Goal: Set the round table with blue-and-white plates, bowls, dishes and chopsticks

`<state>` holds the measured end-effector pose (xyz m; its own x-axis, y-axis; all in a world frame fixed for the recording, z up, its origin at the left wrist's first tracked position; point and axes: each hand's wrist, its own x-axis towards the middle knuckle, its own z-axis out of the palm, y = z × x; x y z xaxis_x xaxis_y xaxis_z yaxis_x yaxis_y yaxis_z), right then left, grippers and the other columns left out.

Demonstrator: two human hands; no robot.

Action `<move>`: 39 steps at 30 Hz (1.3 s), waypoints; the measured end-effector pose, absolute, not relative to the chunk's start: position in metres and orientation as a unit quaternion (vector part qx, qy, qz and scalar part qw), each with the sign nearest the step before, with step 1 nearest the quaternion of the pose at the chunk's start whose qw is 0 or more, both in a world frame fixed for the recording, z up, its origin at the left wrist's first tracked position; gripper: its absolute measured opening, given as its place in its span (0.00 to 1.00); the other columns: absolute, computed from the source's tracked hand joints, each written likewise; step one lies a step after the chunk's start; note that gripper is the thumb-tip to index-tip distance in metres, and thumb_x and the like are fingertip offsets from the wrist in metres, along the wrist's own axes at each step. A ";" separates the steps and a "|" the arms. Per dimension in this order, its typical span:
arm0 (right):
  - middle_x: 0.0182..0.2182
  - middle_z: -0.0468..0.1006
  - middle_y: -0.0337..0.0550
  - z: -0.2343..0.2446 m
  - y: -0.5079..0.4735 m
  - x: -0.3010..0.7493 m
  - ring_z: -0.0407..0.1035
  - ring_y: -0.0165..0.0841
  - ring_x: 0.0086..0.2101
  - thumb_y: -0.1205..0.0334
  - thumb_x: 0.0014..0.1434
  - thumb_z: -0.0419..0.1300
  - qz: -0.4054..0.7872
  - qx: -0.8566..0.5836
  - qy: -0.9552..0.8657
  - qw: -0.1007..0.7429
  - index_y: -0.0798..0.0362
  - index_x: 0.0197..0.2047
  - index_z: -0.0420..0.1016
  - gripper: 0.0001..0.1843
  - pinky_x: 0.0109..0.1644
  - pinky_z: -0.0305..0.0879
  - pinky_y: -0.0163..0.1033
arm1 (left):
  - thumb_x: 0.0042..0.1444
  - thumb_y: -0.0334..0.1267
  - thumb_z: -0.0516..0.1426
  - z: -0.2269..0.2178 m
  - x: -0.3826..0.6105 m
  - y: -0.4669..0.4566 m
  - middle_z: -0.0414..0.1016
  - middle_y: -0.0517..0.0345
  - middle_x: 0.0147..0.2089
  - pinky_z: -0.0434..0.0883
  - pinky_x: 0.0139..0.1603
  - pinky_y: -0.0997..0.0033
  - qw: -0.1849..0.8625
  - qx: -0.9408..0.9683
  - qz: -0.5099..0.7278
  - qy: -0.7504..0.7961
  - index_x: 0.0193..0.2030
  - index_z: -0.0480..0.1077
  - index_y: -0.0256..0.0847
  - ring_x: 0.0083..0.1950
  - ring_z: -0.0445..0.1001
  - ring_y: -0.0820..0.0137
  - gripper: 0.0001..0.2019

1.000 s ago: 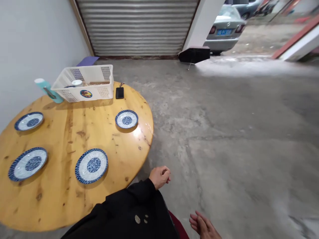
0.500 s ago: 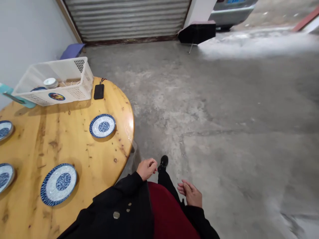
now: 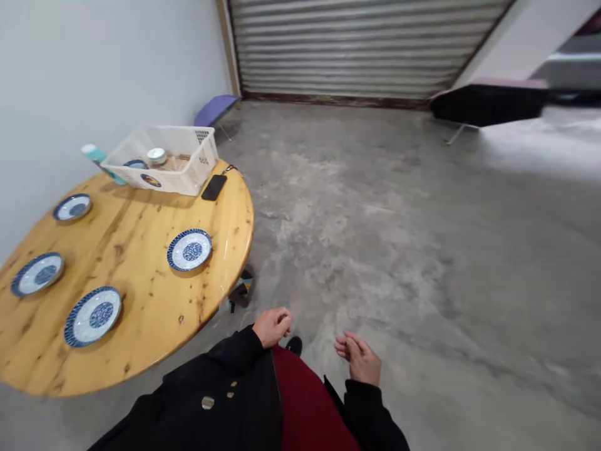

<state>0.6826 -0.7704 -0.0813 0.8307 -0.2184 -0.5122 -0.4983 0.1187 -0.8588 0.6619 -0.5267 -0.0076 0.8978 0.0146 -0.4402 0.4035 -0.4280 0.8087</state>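
My left hand [image 3: 273,327] hangs in front of my body beside the table edge, its fingers curled in and nothing showing in them. Out to the right, over the floor, is my right hand [image 3: 360,358], empty, with fingers loosely stretched and a little apart. Neither hand touches anything. Several blue-and-white plates lie spaced around the round wooden table [image 3: 141,244]. Closest to my hands is the right plate [image 3: 190,249]; the front plate [image 3: 93,316] lies further left. Two more, the left plate [image 3: 37,274] and the far plate [image 3: 72,207], are near the wall side.
At the table's back stands a white plastic basket [image 3: 188,181] with white dishes [image 3: 156,156] and wooden sticks inside. A black phone [image 3: 215,187] and a turquoise bottle [image 3: 94,152] flank it. Beyond are a purple umbrella [image 3: 215,110], a roller shutter [image 3: 347,50] and a black umbrella [image 3: 488,105].
My view has swung left and moved back, so more of the table and all its plates show. Both hands keep nearly the same pose, still empty.
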 end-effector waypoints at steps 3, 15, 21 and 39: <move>0.24 0.81 0.44 -0.088 -0.753 0.702 0.75 0.35 0.23 0.40 0.35 0.71 0.168 -0.650 0.254 0.696 0.58 0.37 0.76 0.32 0.27 0.73 0.37 | 0.58 0.43 0.48 -0.011 0.679 -0.521 0.78 0.61 0.29 0.67 0.31 0.76 0.502 0.828 -0.172 0.181 0.35 0.70 0.41 0.28 0.76 0.72 0.12; 0.28 0.83 0.48 -0.084 -0.725 0.882 0.78 0.39 0.27 0.37 0.34 0.71 0.229 -0.708 0.186 0.642 0.58 0.40 0.77 0.37 0.31 0.77 0.38 | 0.57 0.37 0.49 -0.004 0.840 -0.483 0.79 0.60 0.31 0.67 0.35 0.76 0.523 0.825 -0.086 0.196 0.36 0.73 0.41 0.30 0.75 0.73 0.12; 0.26 0.82 0.46 -0.070 -0.667 0.952 0.77 0.37 0.25 0.38 0.33 0.71 0.261 -0.704 0.146 0.644 0.59 0.39 0.77 0.37 0.30 0.76 0.38 | 0.59 0.38 0.48 -0.005 0.863 -0.446 0.79 0.61 0.32 0.68 0.37 0.76 0.511 0.811 -0.071 0.275 0.38 0.72 0.42 0.32 0.75 0.72 0.12; 0.24 0.81 0.44 -0.066 -0.505 1.233 0.74 0.34 0.23 0.38 0.35 0.71 0.451 -0.678 -0.099 0.572 0.57 0.36 0.78 0.33 0.27 0.72 0.37 | 0.56 0.51 0.53 -0.010 1.022 -0.384 0.74 0.58 0.29 0.67 0.29 0.74 0.566 0.586 0.207 0.541 0.37 0.68 0.40 0.27 0.73 0.72 0.15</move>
<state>1.2327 -0.5055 -0.0656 0.5735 0.6498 -0.4988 -0.3818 -0.3267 -0.8646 1.0216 -0.3840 -0.0096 0.3285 0.8692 -0.3697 0.3995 0.2268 0.8882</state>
